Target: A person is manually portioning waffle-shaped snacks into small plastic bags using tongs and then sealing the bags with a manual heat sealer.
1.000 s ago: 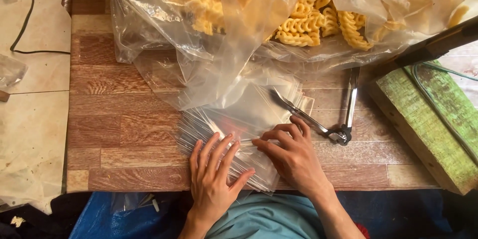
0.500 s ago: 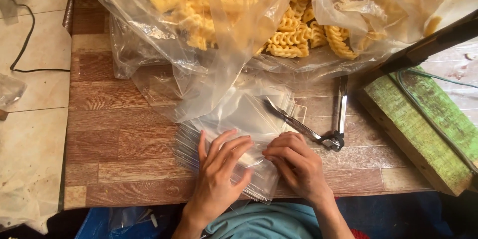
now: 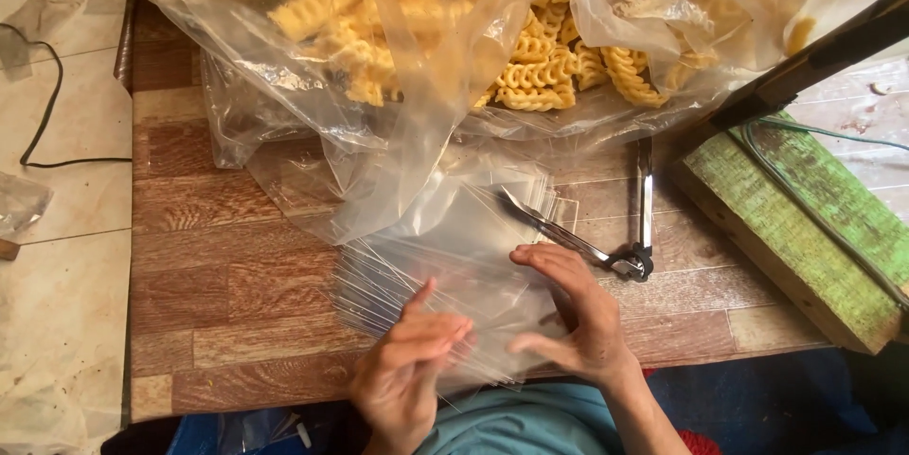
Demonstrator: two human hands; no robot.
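**Both hands at the stack of clear bags**

Right now a fanned stack of small clear plastic bags (image 3: pixel 445 266) lies on a low wooden table (image 3: pixel 227 275), close to the table's near edge, and both hands are at it. The left hand (image 3: pixel 407 374) sits at the stack's near edge, fingers curled loosely inward with the thumb raised; it looks to be pinching a bag's lower edge, though the clear film makes the grip hard to confirm. The right hand (image 3: pixel 578 322) is just to the right of the stack's middle, fingers spread and bent over the top bag, thumb reaching toward the left hand. The two hands are near each other but apart, with a patch of bag between them.

Just beyond the stack's right corner lies a pair of metal tongs (image 3: pixel 615 228), its arms open in a V, the hinged end nearest the right hand's fingertips. Behind the stack, at the table's far side, a large clear plastic sack (image 3: pixel 417 57) slumps forward so that its loose film overlaps the stack's far edge; it holds yellow, ridged, wavy snacks (image 3: pixel 549 71). To the right of the tongs, off the table's edge, is a green-painted wooden block (image 3: pixel 805 228) with a green cord (image 3: pixel 814 209) across it. Left of the table, a black cable (image 3: pixel 47 124) runs over pale floor tiles (image 3: pixel 57 303).
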